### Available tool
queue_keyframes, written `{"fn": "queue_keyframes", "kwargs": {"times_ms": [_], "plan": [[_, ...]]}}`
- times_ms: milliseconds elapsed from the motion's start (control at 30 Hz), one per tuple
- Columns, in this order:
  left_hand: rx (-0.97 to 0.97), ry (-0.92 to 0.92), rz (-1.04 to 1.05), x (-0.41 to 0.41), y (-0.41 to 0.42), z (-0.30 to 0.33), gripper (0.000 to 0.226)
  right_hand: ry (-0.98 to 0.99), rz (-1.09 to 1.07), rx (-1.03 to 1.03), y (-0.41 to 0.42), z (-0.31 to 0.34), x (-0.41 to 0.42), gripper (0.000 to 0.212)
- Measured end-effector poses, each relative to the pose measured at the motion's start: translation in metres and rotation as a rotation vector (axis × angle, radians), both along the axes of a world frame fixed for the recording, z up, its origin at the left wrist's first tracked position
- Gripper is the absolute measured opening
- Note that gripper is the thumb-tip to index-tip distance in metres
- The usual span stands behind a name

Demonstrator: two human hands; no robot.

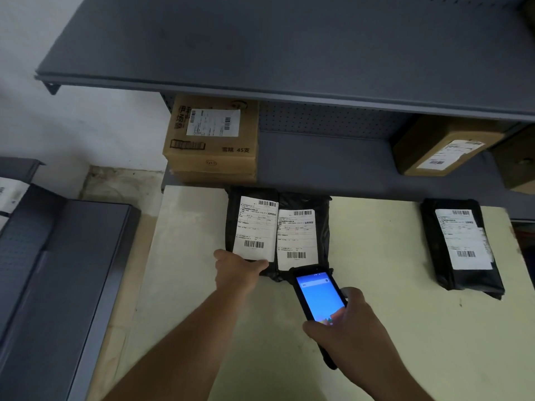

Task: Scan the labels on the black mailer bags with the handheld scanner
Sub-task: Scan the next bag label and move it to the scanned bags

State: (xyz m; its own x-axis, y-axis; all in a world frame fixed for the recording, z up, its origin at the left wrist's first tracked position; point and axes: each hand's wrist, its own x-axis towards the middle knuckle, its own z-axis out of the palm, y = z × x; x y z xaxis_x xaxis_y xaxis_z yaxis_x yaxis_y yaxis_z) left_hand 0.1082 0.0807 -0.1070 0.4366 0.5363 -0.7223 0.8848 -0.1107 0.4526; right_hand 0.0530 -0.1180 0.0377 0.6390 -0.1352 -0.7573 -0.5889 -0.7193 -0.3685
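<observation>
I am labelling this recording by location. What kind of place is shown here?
Probably a parcel sorting or storage room. Labelled black mailer bags lie on a table, labelled cardboard boxes sit on grey metal shelving, and the right hand holds a handheld scanner.

Two bare forearms rise from the bottom of the frame, sleeveless; left hand [237, 269] and right hand [351, 328] ungloved.

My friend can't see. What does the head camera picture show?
A right hand aims a handheld scanner at two black mailer bags lying side by side on a pale table, while the left hand holds one. A third bag lies apart.
</observation>
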Motion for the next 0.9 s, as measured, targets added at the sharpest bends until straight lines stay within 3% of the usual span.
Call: {"fn": "queue_keyframes", "kwargs": {"times_ms": [267,467,600,667,900], "plan": [[-0.032,0.021,0.024,-0.001,0.000,0.010,0.093,-0.017,0.011,0.011,-0.003,0.006,0.001,0.073],[-0.205,-0.041,0.105,-0.010,0.016,0.009,0.071,-0.044,0.033,0.006,-0.008,0.011,-0.001,0.068],[-0.365,-0.073,0.148,-0.017,0.026,0.010,0.023,-0.053,0.049,0.006,-0.008,0.014,-0.005,0.064],[-0.422,-0.093,0.163,-0.020,0.028,0.012,0.016,-0.058,0.060,0.010,-0.007,0.016,-0.007,0.062],[-0.441,-0.188,0.203,-0.042,0.031,0.018,0.053,-0.103,0.117,0.000,-0.003,0.027,-0.015,0.058]]}}
